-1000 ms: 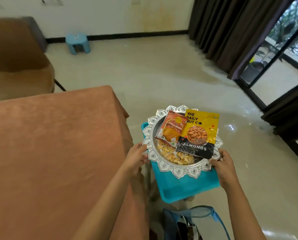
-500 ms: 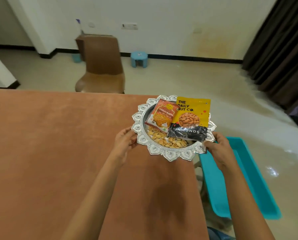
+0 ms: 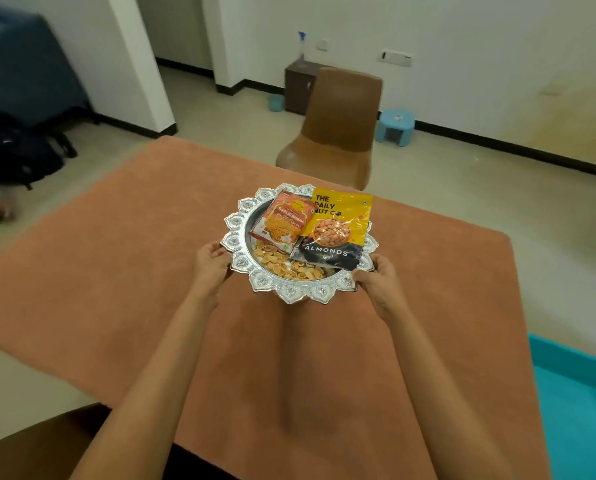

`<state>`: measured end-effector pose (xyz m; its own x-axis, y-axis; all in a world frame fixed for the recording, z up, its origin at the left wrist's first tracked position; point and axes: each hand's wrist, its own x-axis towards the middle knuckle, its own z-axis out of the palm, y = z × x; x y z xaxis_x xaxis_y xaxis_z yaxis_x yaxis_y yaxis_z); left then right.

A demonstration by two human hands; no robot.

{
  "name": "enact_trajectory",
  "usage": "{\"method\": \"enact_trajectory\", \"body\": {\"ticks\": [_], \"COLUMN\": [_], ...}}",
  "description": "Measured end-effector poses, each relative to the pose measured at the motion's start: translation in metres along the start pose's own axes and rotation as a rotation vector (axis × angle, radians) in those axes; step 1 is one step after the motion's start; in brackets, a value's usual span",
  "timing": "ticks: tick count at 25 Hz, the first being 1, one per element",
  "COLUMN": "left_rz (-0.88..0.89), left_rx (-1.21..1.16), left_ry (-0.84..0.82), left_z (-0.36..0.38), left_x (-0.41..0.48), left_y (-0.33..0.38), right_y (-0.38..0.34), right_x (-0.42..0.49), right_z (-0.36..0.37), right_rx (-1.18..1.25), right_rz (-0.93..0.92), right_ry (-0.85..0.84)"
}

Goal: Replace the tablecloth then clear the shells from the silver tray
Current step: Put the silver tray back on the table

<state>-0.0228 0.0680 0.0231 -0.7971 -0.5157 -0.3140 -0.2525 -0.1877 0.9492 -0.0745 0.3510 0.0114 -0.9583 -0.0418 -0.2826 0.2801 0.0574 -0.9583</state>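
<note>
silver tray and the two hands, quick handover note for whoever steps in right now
Left hand: grips the silver tray at its left rim.
Right hand: grips the right rim.
Tray: held over the orange tablecloth, whether it touches is unclear. In it lie loose shells, an almonds pack and an orange snack pack.
Done: cloth covers the table.
Left: set the tray down, clear the shells.
</note>
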Motion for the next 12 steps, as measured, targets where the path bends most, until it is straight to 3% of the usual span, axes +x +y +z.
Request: {"method": "enact_trajectory", "body": {"ticks": [5, 9, 12], "left_rz": [-0.041, -0.098, 0.101], "left_rx": [0.068, 0.1, 0.394], "left_ry": [0.093, 0.039, 0.178], "left_z": [-0.053, -0.068, -0.068], "left_x": [0.041, 0.048, 0.049], "left_y": [-0.014, -0.028, -0.021], "right_y": [0.013, 0.019, 0.008], "right_x": [0.014, 0.02, 0.028], "right_z": [0.063, 0.072, 0.066], "right_rx": [-0.075, -0.158, -0.241], "right_rz": [0.053, 0.068, 0.102], "right_ry": [-0.058, -0.084, -0.119]}}
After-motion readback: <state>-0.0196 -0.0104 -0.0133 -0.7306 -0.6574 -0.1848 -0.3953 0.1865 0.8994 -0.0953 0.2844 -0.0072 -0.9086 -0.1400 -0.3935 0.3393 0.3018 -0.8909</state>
